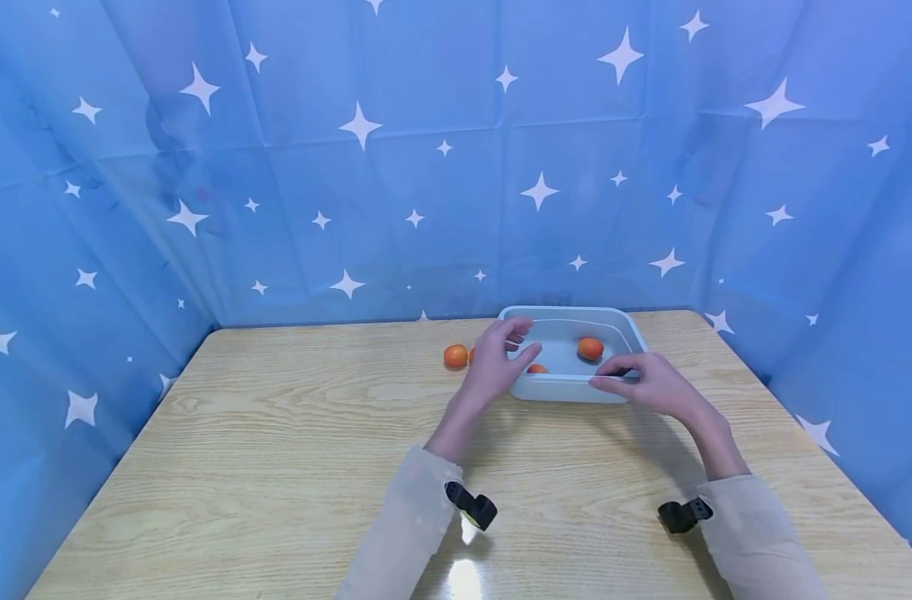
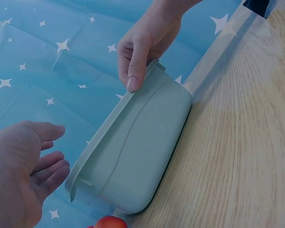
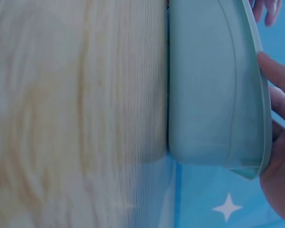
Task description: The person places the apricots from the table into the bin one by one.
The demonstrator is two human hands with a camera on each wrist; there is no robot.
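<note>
A pale blue-green plastic bin (image 1: 568, 389) stands upright on the table near its back edge. My right hand (image 1: 657, 385) pinches the bin's front rim towards the right corner, thumb outside and fingers inside, as the right wrist view shows. At the bin's left end hovers my left hand (image 1: 492, 363), its fingers loosely bent and apart, with nothing in them. Inside the bin lie a round orange-red fruit (image 1: 590, 348) and a second one (image 1: 537, 368), half hidden by the front wall. Left of the bin is another orange-red fruit (image 1: 455, 356), with one more mostly hidden behind my left hand.
The light wood-grain table (image 1: 276, 450) stretches out to the left and towards me. A blue curtain (image 1: 426, 183) with white stars hangs close behind the table and along both sides. A black wrist camera (image 1: 471, 505) is strapped to each sleeve.
</note>
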